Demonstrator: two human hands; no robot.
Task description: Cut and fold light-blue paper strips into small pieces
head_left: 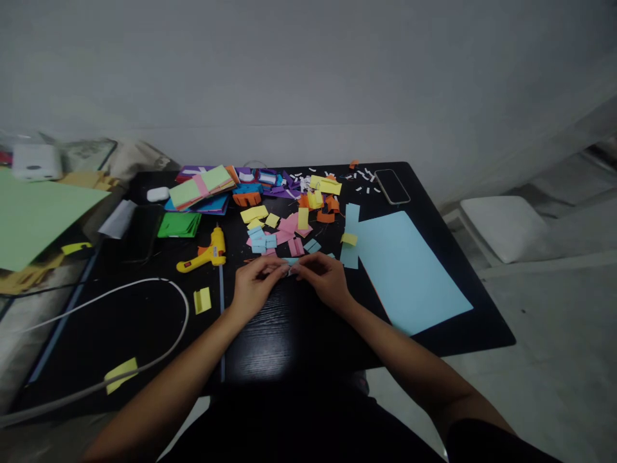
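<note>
Both my hands meet near the middle of the black table, pinching a small light blue paper piece (290, 261) between them. My left hand (255, 283) grips its left end with thumb and fingertips. On the other end, my right hand (326, 280) is closed in a similar pinch. A bit of white shows between the fingertips, too small to make out. Just beyond lie folded light blue paper pieces (261, 241), pink paper pieces (289, 224) and yellow paper pieces (254, 214). A large light blue sheet (412, 270) lies right of my right hand.
A yellow glue gun (207, 253) lies left of my hands, near a white cable (186, 308). Toward the wall are a stack of coloured paper (202, 186), green paper (179, 224), white scraps (366, 175) and a phone (392, 187). A white stool (501, 225) stands right.
</note>
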